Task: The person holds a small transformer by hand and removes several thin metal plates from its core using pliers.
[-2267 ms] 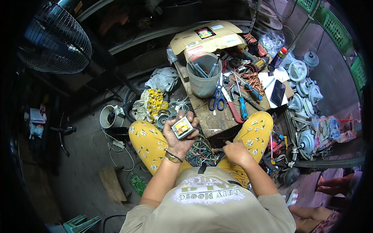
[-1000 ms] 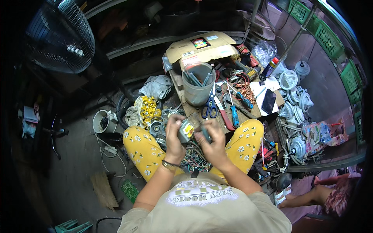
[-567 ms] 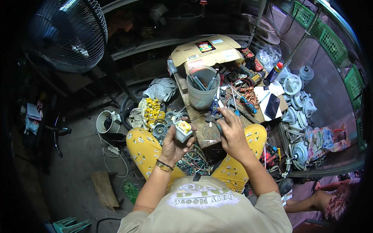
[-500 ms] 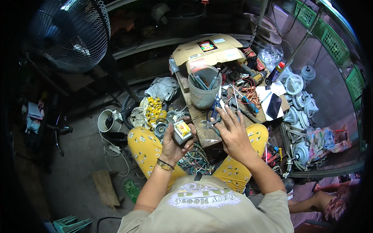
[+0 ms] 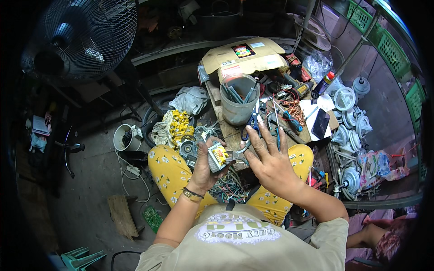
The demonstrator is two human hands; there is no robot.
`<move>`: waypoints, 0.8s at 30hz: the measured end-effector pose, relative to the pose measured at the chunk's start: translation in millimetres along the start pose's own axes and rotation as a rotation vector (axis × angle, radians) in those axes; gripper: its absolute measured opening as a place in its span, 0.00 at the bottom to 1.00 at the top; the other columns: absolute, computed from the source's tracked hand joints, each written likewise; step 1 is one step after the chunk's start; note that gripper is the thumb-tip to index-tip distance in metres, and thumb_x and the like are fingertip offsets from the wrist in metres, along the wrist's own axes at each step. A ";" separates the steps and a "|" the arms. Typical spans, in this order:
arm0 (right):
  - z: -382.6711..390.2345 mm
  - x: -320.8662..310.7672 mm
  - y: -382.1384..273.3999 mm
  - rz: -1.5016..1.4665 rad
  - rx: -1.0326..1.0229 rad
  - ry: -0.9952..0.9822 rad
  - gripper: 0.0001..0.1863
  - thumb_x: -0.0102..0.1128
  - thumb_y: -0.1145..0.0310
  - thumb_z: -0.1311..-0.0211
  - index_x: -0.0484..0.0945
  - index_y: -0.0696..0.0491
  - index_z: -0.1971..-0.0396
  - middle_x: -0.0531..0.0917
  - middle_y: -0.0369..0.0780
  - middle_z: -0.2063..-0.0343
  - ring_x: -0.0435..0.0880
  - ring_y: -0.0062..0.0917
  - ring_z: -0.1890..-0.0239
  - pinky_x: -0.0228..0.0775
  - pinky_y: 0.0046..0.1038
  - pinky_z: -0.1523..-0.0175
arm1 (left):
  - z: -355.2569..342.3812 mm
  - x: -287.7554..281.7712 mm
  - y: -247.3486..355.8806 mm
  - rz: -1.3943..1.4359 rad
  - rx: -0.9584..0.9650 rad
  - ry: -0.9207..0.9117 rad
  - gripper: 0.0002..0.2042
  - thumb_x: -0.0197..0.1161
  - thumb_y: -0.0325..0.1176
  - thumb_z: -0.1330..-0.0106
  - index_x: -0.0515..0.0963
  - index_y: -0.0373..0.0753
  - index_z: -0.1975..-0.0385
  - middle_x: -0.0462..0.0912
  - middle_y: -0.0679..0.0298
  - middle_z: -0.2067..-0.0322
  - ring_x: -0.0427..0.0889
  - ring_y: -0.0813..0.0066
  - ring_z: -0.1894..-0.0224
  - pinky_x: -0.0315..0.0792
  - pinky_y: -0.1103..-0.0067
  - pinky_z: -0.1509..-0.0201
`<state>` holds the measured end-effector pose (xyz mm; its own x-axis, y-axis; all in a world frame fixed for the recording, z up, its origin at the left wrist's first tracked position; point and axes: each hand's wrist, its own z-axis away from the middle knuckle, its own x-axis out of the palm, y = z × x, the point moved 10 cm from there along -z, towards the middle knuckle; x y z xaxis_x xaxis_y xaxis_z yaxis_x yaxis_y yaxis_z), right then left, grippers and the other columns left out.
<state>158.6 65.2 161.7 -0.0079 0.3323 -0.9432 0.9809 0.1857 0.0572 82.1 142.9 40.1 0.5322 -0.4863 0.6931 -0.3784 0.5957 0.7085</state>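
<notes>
My left hand is closed round a small grey block with a yellow printed wrapping on its upper face. A pair of pliers reaches from my right hand to the block, its metal jaws at the block's right edge. The palm and fingers of that hand lie over the pliers' handles and hide most of them. Just beyond my right fingertips, scissors with dark blue handles lie on the wooden bench.
A grey bucket with flat strips inside stands on the bench, before an opened cardboard box. A phone, drill and copper wire crowd its right. White plastic parts pile up farther right. A fan stands far left.
My right hand has picked up the pliers from the bench and brought their jaws to the block. The left hand has turned the block slightly.
</notes>
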 end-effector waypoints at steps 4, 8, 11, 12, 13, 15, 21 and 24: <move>-1.1 5.2 0.7 -0.010 0.034 0.008 0.15 0.54 0.67 0.46 0.78 0.55 0.59 0.65 0.49 0.37 0.62 0.48 0.35 0.48 0.60 0.36 | -0.3 4.7 4.3 -0.068 0.031 0.095 0.28 0.41 0.68 0.36 0.65 0.47 0.58 0.77 0.68 0.75 0.77 0.83 0.81 0.60 0.90 0.88; -0.7 10.9 2.7 -0.013 0.077 0.008 0.15 0.54 0.68 0.47 0.78 0.55 0.59 0.68 0.49 0.40 0.68 0.46 0.41 0.58 0.54 0.43 | 1.8 11.9 5.8 -0.136 0.021 0.096 0.27 0.44 0.67 0.35 0.65 0.47 0.59 0.78 0.67 0.73 0.80 0.83 0.77 0.61 0.90 0.88; -0.1 7.6 0.3 0.018 0.053 0.036 0.13 0.54 0.68 0.47 0.78 0.55 0.62 0.74 0.47 0.47 0.73 0.44 0.46 0.61 0.48 0.49 | 1.7 8.8 1.7 -0.200 0.010 0.011 0.27 0.44 0.68 0.36 0.65 0.48 0.59 0.78 0.66 0.70 0.83 0.82 0.72 0.63 0.91 0.89; 0.7 9.9 0.9 -0.007 0.044 0.019 0.12 0.55 0.68 0.48 0.78 0.54 0.63 0.75 0.46 0.50 0.74 0.43 0.48 0.62 0.47 0.50 | 1.8 8.4 -0.4 -0.206 0.000 -0.007 0.27 0.45 0.68 0.36 0.65 0.47 0.60 0.78 0.66 0.70 0.83 0.82 0.72 0.63 0.91 0.89; 1.7 12.6 2.8 -0.032 0.036 0.002 0.11 0.56 0.68 0.48 0.78 0.54 0.65 0.77 0.45 0.52 0.75 0.42 0.50 0.62 0.45 0.51 | 2.2 9.4 -2.3 -0.213 -0.009 -0.025 0.27 0.45 0.67 0.36 0.65 0.47 0.60 0.78 0.66 0.69 0.83 0.82 0.71 0.62 0.91 0.89; 3.4 17.6 5.9 -0.105 0.032 -0.041 0.10 0.58 0.69 0.50 0.77 0.54 0.67 0.79 0.44 0.57 0.77 0.39 0.53 0.64 0.42 0.52 | 5.0 13.7 0.1 -0.207 0.007 -0.034 0.26 0.45 0.65 0.34 0.65 0.44 0.59 0.79 0.65 0.71 0.82 0.81 0.73 0.66 0.89 0.84; 3.4 27.6 17.8 -0.520 0.145 -0.111 0.14 0.57 0.81 0.60 0.75 0.58 0.67 0.79 0.44 0.69 0.79 0.42 0.62 0.69 0.40 0.60 | 5.5 28.8 -13.8 -0.427 0.019 -0.150 0.34 0.45 0.71 0.41 0.65 0.44 0.53 0.80 0.58 0.73 0.81 0.74 0.69 0.74 0.81 0.69; 1.6 28.9 37.7 -0.740 0.154 -0.121 0.13 0.58 0.81 0.55 0.74 0.62 0.65 0.78 0.47 0.66 0.78 0.43 0.60 0.70 0.38 0.55 | 9.9 28.5 -30.9 -0.218 -0.164 -0.212 0.36 0.40 0.75 0.43 0.65 0.45 0.54 0.80 0.56 0.74 0.75 0.80 0.83 0.65 0.87 0.84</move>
<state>195.7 80.4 136.0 -0.6604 0.0660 -0.7480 0.7446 0.1863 -0.6410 101.4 104.3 39.3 0.4114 -0.7250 0.5524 -0.1372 0.5499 0.8239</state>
